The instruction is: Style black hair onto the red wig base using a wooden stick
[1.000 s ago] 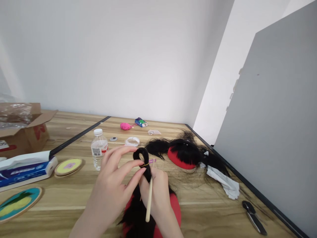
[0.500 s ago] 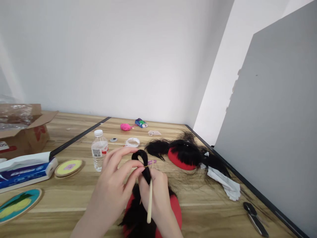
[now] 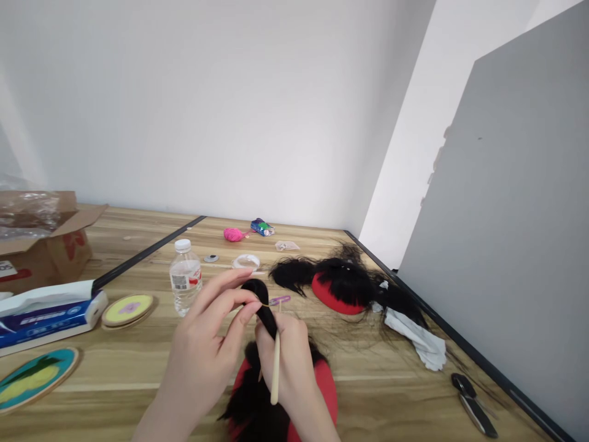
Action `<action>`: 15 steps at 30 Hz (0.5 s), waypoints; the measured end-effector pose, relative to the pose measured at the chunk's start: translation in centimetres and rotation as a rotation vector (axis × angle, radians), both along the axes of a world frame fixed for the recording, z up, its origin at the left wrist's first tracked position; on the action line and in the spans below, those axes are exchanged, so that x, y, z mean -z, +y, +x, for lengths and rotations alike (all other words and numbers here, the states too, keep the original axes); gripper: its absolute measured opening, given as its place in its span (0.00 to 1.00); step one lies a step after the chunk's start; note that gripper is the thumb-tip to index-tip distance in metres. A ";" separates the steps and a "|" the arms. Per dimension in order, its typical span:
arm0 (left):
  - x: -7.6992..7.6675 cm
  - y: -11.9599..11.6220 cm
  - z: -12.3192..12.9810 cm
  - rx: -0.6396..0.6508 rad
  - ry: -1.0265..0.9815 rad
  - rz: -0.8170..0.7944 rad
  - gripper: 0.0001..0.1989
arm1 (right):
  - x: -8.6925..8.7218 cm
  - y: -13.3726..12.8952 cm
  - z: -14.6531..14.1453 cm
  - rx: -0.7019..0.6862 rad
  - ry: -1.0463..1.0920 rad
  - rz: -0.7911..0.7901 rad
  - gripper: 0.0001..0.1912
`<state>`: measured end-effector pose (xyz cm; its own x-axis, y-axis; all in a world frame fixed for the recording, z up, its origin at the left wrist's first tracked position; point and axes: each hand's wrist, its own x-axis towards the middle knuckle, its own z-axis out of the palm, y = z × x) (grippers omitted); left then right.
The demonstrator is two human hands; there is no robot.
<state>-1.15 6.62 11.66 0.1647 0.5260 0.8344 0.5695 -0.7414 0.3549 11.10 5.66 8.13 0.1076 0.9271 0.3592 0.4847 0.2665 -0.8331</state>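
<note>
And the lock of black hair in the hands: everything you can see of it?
The lock of black hair looks smooth and glossy, bent over at the top, slanting down into the grip of the right hand, which hides its lower part. A thin yellowish band crosses it below the bend; the left hand appears to pinch that band beside the hair. A pale stick runs beside its lower visible end.

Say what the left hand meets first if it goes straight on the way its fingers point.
Likely the loop of black hair, directly ahead of the left hand and perhaps already touching. Depth beyond it is hard to judge; the right hand, holding the hair lower down, sits just below that line.
</note>
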 end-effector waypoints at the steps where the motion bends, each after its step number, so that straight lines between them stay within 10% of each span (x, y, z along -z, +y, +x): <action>1: 0.1 0.0 0.0 -0.011 -0.006 0.007 0.05 | 0.1 0.0 0.0 -0.005 0.001 -0.007 0.12; 15: 0.6 0.5 0.5 -0.136 0.033 0.207 0.04 | -0.5 0.0 -0.1 -0.004 -0.005 -0.041 0.12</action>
